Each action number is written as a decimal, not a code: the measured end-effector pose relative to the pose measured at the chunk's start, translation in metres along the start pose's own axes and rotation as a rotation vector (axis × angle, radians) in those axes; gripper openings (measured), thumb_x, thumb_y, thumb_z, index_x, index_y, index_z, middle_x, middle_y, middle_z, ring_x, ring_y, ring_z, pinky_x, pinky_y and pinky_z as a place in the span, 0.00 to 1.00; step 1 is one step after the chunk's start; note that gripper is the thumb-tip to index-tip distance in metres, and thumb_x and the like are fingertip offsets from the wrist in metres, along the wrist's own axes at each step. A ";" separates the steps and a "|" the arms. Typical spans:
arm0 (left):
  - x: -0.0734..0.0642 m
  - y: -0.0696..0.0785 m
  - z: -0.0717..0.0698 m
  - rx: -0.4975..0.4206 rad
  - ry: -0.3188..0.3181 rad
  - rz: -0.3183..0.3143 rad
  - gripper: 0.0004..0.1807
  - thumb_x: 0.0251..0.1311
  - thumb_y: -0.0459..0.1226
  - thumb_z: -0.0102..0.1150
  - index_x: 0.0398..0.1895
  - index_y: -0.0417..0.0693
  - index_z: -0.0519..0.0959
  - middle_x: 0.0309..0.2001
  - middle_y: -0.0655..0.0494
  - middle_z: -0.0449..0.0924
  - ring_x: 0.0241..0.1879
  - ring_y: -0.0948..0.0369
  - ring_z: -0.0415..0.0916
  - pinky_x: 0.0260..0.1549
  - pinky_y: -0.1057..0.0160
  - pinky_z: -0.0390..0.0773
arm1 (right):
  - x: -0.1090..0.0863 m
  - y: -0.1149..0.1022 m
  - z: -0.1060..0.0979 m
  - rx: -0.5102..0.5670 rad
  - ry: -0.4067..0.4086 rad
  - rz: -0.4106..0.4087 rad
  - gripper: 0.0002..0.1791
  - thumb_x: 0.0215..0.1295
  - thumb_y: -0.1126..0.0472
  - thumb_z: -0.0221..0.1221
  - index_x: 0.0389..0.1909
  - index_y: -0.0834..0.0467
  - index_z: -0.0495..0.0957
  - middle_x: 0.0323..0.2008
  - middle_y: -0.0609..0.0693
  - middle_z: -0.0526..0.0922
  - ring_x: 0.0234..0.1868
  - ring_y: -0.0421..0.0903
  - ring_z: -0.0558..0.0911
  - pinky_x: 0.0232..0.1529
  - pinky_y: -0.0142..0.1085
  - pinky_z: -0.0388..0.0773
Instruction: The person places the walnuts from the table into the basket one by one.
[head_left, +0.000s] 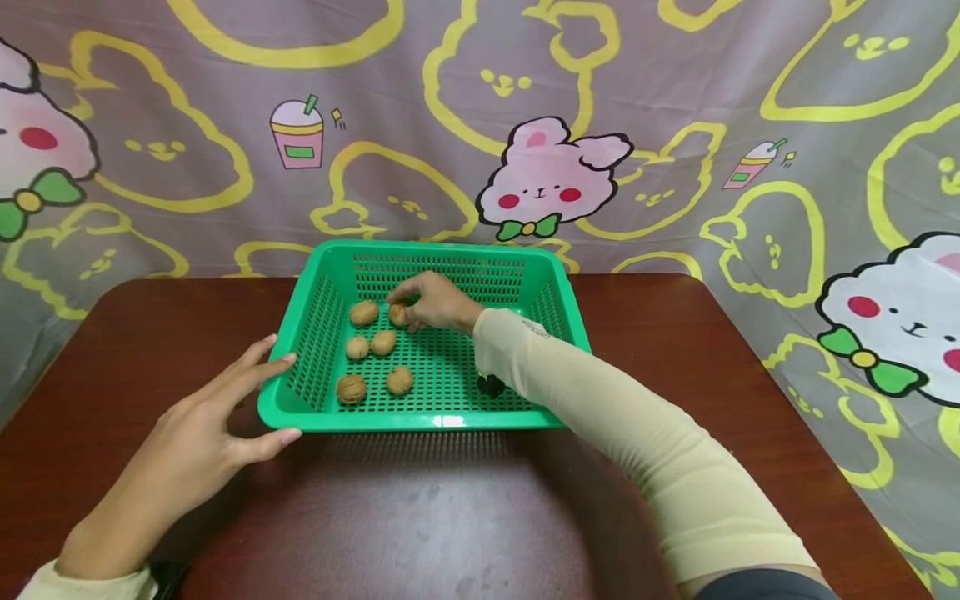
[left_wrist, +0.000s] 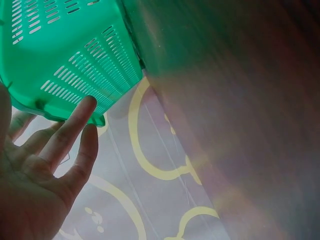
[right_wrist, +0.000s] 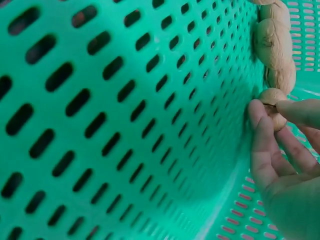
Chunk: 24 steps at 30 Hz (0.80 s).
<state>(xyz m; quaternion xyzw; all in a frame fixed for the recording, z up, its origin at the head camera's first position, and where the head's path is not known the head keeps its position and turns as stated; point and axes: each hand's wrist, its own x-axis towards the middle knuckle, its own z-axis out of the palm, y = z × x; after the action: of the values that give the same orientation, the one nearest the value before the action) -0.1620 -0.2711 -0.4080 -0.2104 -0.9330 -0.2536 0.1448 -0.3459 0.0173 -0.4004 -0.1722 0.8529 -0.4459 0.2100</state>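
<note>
My right hand (head_left: 441, 303) pinches walnut (head_left: 397, 316) — left hand (head_left: 197, 435) spread against basket (head_left: 360, 419). Likely placing; next calls for gentle release.

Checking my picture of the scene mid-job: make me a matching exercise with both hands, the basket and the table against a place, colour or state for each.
Things:
1. Left hand
2. Basket
3. Table
4. Right hand

Places, colours, states:
A. Pinching a walnut
B. Reddish brown
C. At the left rim, fingers spread
D. Green, with slotted walls

Pairs: 1-C, 2-D, 3-B, 4-A
</note>
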 end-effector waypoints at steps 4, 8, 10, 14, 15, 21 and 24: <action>0.000 0.000 -0.001 -0.007 -0.009 -0.008 0.48 0.47 0.46 0.85 0.75 0.56 0.73 0.82 0.52 0.61 0.61 0.36 0.79 0.44 0.31 0.79 | -0.005 -0.008 -0.003 -0.089 0.030 -0.023 0.24 0.72 0.75 0.58 0.67 0.60 0.80 0.67 0.56 0.81 0.43 0.56 0.88 0.47 0.42 0.87; 0.000 0.000 -0.001 -0.006 -0.008 -0.004 0.49 0.47 0.45 0.85 0.75 0.55 0.73 0.82 0.52 0.61 0.61 0.36 0.79 0.43 0.31 0.80 | -0.020 -0.022 -0.016 -0.095 0.090 -0.024 0.22 0.73 0.74 0.57 0.65 0.61 0.80 0.65 0.57 0.81 0.45 0.62 0.87 0.51 0.49 0.85; 0.000 0.001 -0.001 -0.008 -0.009 -0.003 0.49 0.47 0.45 0.85 0.75 0.55 0.72 0.82 0.52 0.61 0.61 0.37 0.79 0.43 0.32 0.80 | -0.031 -0.029 -0.027 -0.065 0.118 -0.021 0.20 0.74 0.72 0.57 0.63 0.62 0.81 0.65 0.58 0.82 0.44 0.63 0.87 0.52 0.51 0.85; 0.000 0.001 -0.002 -0.012 -0.013 -0.011 0.48 0.47 0.45 0.85 0.75 0.56 0.72 0.82 0.52 0.61 0.61 0.36 0.79 0.44 0.32 0.79 | -0.060 -0.039 -0.053 -0.055 0.151 -0.032 0.16 0.73 0.69 0.59 0.58 0.60 0.84 0.60 0.55 0.85 0.38 0.55 0.88 0.48 0.46 0.85; 0.000 0.001 -0.002 -0.014 -0.012 -0.011 0.48 0.47 0.45 0.85 0.75 0.56 0.73 0.82 0.52 0.61 0.61 0.36 0.79 0.44 0.32 0.79 | -0.069 -0.041 -0.059 -0.062 0.153 -0.034 0.15 0.73 0.68 0.59 0.57 0.58 0.85 0.59 0.53 0.85 0.37 0.53 0.87 0.46 0.45 0.85; 0.000 0.001 -0.002 -0.015 -0.010 -0.007 0.48 0.47 0.45 0.85 0.75 0.56 0.73 0.81 0.51 0.61 0.60 0.36 0.79 0.43 0.32 0.79 | -0.141 -0.038 -0.091 -0.113 0.200 -0.063 0.13 0.73 0.64 0.62 0.54 0.53 0.87 0.57 0.49 0.85 0.37 0.49 0.89 0.47 0.43 0.85; 0.000 0.002 -0.002 -0.013 -0.006 -0.004 0.48 0.46 0.45 0.85 0.75 0.55 0.73 0.81 0.50 0.62 0.60 0.36 0.80 0.42 0.32 0.79 | -0.180 -0.026 -0.103 -0.130 0.259 -0.050 0.12 0.73 0.61 0.64 0.53 0.51 0.87 0.55 0.50 0.86 0.39 0.53 0.89 0.47 0.44 0.85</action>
<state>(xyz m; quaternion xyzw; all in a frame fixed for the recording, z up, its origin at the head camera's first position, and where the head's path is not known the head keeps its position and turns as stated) -0.1608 -0.2704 -0.4056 -0.2101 -0.9322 -0.2595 0.1399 -0.2419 0.1604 -0.2889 -0.1478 0.8953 -0.4134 0.0752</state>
